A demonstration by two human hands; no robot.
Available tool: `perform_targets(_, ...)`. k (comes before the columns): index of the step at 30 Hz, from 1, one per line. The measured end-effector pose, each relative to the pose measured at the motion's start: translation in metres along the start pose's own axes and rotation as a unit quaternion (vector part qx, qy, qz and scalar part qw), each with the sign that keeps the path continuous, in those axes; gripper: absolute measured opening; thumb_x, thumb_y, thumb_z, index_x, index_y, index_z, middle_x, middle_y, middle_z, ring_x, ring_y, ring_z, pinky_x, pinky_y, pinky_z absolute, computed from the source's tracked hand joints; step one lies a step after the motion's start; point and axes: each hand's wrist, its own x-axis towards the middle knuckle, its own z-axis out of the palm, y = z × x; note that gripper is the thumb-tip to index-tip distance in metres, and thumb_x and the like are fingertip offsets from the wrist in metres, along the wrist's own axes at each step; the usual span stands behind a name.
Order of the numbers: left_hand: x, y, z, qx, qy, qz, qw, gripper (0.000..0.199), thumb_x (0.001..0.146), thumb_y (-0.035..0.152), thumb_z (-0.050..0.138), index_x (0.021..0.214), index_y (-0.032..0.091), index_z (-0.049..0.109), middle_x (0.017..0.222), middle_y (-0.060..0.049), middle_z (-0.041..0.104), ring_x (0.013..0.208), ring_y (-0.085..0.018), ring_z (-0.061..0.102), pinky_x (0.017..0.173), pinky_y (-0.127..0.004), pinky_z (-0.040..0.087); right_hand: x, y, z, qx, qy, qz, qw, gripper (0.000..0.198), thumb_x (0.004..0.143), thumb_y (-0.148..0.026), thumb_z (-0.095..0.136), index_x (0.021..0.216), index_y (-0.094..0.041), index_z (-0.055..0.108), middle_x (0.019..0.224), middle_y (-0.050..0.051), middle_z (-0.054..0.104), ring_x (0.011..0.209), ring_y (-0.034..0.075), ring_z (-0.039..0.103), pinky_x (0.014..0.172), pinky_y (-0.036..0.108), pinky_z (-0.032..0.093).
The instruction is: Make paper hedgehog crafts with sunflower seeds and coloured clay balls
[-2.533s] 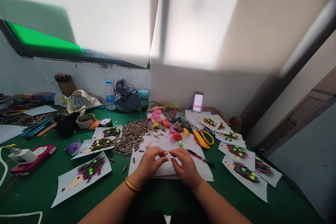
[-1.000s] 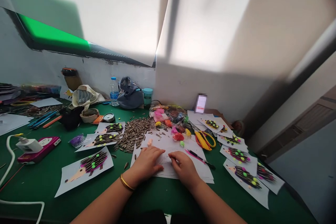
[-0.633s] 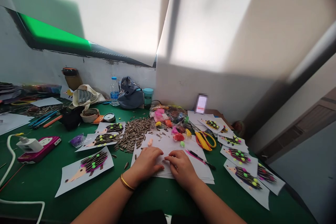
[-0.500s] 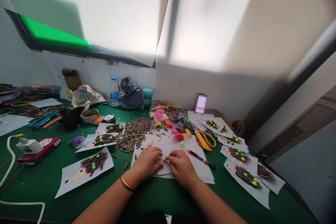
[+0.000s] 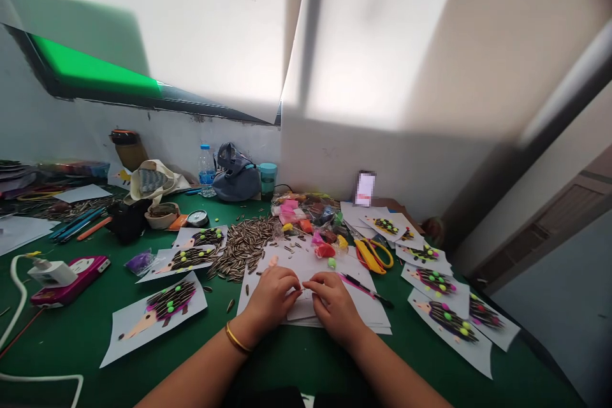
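My left hand [image 5: 273,293], with a gold bangle on its wrist, rests over the white paper sheets [image 5: 351,313], thumb and fingers curled together. Facing it, my right hand [image 5: 335,306] has its fingers bent in, the index fingertip close to my left fingertips. Whatever is between the fingertips is too small to make out. Just beyond my left hand lies a small lump of pinkish clay [image 5: 273,261]. A green clay ball [image 5: 331,263] sits beyond my right hand, near a red clay lump [image 5: 325,250]. Right of that hand lies a black pen [image 5: 377,296].
A pile of sunflower seeds [image 5: 248,241] spreads at the back left of the sheets. Yellow-handled scissors [image 5: 370,256] lie at the right. Hedgehog pictures [image 5: 162,315] flank both sides. A phone [image 5: 365,189] leans by the wall; a pink power strip [image 5: 71,280] lies left.
Both hands stay over the paper, their fingertips shifting slightly closer together. The camera view has moved a little.
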Motion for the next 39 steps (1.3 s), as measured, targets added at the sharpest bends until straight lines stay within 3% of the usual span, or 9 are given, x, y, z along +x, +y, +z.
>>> perform_targets(3, -0.001, 0.0, -0.001, 0.016, -0.001, -0.017, 1.0, 0.005, 0.086, 0.019, 0.061, 0.086, 0.021, 0.065, 0.091, -0.003, 0.07, 0.091, -0.02, 0.062, 0.086, -0.036, 0.042, -0.001, 0.004, 0.002, -0.007, 0.01, 0.015, 1.0, 0.049, 0.082, -0.008, 0.052, 0.128, -0.025, 0.06, 0.11, 0.009, 0.062, 0.104, 0.024, 0.055, 0.092, 0.042, 0.049)
perform_targets(7, 0.0, 0.002, 0.002, 0.067, -0.02, -0.034, 0.997, 0.004, 0.083, 0.018, 0.062, 0.083, 0.02, 0.065, 0.086, -0.003, 0.069, 0.088, -0.021, 0.061, 0.084, -0.037, 0.041, -0.001, 0.006, 0.003, -0.01, 0.011, 0.03, 0.999, 0.043, 0.082, -0.009, 0.052, 0.121, -0.023, 0.063, 0.109, 0.009, 0.063, 0.104, 0.024, 0.055, 0.093, 0.042, 0.049)
perform_targets(16, 0.003, 0.007, 0.013, 0.149, -0.029, 0.001, 0.988, 0.004, 0.082, 0.022, 0.065, 0.079, 0.019, 0.065, 0.083, -0.002, 0.067, 0.087, -0.022, 0.06, 0.09, -0.042, 0.037, 0.001, 0.003, 0.002, -0.011, -0.003, 0.048, 0.999, 0.037, 0.081, -0.007, 0.053, 0.112, -0.022, 0.067, 0.106, 0.007, 0.065, 0.101, 0.022, 0.056, 0.092, 0.038, 0.048)
perform_targets(22, 0.001, 0.012, 0.01, 0.125, -0.043, -0.012, 0.991, 0.005, 0.084, 0.024, 0.065, 0.081, 0.02, 0.066, 0.086, -0.002, 0.068, 0.088, -0.021, 0.06, 0.087, -0.041, 0.038, 0.0, 0.005, 0.003, -0.013, 0.001, 0.045, 0.999, 0.035, 0.08, -0.006, 0.053, 0.107, -0.022, 0.068, 0.104, 0.007, 0.065, 0.1, 0.021, 0.056, 0.09, 0.037, 0.047)
perform_targets(30, -0.002, 0.011, -0.003, 0.067, -0.052, -0.045, 0.995, 0.005, 0.083, 0.024, 0.065, 0.086, 0.022, 0.069, 0.09, -0.002, 0.07, 0.09, -0.021, 0.062, 0.084, -0.038, 0.039, 0.0, 0.003, 0.003, -0.038, 0.001, 0.054, 0.998, 0.026, 0.076, -0.004, 0.054, 0.085, -0.02, 0.072, 0.094, 0.006, 0.064, 0.092, 0.021, 0.056, 0.085, 0.035, 0.046)
perform_targets(39, -0.02, 0.018, -0.002, 0.081, -0.088, -0.029, 0.992, 0.031, 0.079, 0.018, 0.067, 0.109, 0.026, 0.065, 0.103, -0.003, 0.068, 0.097, -0.023, 0.059, 0.087, -0.04, 0.042, -0.002, 0.003, 0.005, -0.065, -0.029, 0.03, 0.997, 0.031, 0.077, -0.006, 0.056, 0.092, -0.025, 0.075, 0.099, 0.005, 0.065, 0.096, 0.022, 0.056, 0.086, 0.037, 0.047)
